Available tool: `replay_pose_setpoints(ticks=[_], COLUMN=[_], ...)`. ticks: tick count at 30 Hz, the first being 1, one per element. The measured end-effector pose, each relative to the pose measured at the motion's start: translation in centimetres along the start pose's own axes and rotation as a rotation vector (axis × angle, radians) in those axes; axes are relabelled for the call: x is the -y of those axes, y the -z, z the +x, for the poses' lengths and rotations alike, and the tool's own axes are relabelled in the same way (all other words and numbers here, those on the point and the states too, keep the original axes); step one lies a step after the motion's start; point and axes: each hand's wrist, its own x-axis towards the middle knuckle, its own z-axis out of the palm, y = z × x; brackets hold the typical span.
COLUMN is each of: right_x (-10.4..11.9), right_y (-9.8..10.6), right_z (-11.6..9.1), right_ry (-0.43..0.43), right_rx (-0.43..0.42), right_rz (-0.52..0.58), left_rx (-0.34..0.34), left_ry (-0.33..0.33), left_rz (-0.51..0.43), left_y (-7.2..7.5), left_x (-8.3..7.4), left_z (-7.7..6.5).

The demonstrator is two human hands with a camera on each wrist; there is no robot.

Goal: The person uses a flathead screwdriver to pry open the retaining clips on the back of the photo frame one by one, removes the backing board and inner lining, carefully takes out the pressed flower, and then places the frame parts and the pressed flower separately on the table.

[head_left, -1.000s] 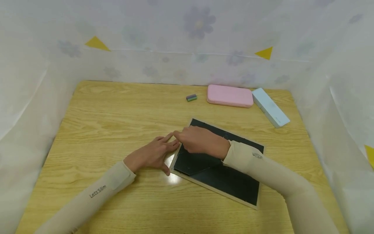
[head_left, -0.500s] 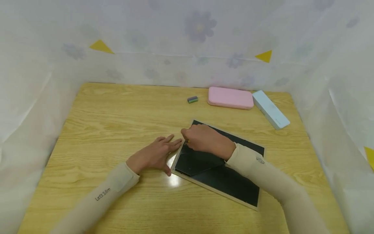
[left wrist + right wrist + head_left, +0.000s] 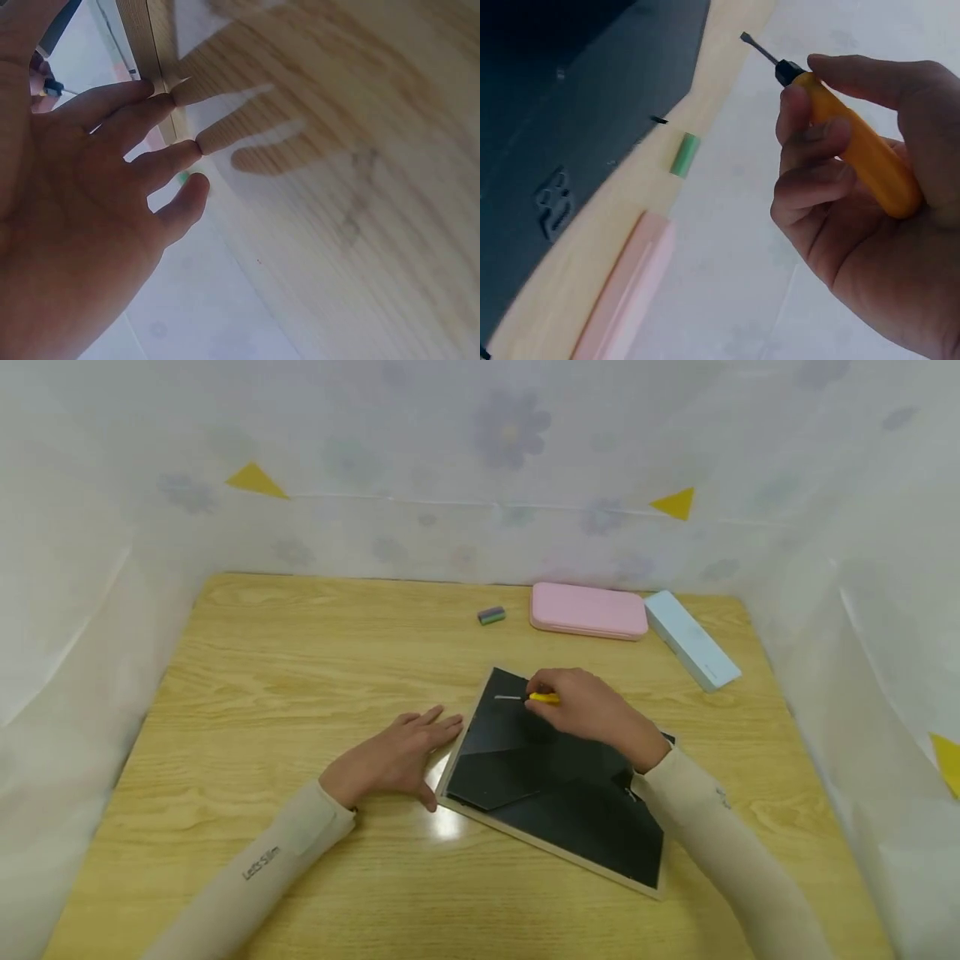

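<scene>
A picture frame [image 3: 592, 835] lies back up on the table, its backing black and its edging pale wood. A dark stand flap [image 3: 487, 777] shows on the backing. My right hand [image 3: 592, 706] grips a flat-tipped screwdriver [image 3: 866, 154] by its yellow-orange handle, over the upper part of the frame. In the head view the metal shaft points left. My left hand [image 3: 397, 756] lies at the frame's left edge with fingers spread; in the left wrist view its fingertips [image 3: 165, 101] are right at the wooden edging [image 3: 150, 45].
At the back of the wooden table [image 3: 315, 652] lie a pink case [image 3: 588, 610] and a light blue box [image 3: 693, 642]. A small green and purple piece [image 3: 491, 615] sits left of the case. White patterned sheeting [image 3: 420, 435] encloses the back and sides.
My right hand has moved right, away from the frame's left edge, bringing the screwdriver into clear view. The left hand has stayed at the edge, and the frame lies as before.
</scene>
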Motion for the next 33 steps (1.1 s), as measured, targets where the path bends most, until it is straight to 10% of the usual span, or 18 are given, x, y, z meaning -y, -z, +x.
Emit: replay_pose_setpoints(ticks=[7,33], right_x=[1.3,6.5], right_y=[-2.1,-1.3], right_z=[0.8,4.4], right_ry=[0.168,0.253], right_rx=[0.115,0.241], right_rz=[-0.110,-0.388], left_rx=[-0.017,0.032], left_ry=[0.006,-0.019], left_rz=[-0.010,-0.041], left_y=[-0.2,0.2], left_x=[0.3,0.0], left_z=[-0.4,0.1])
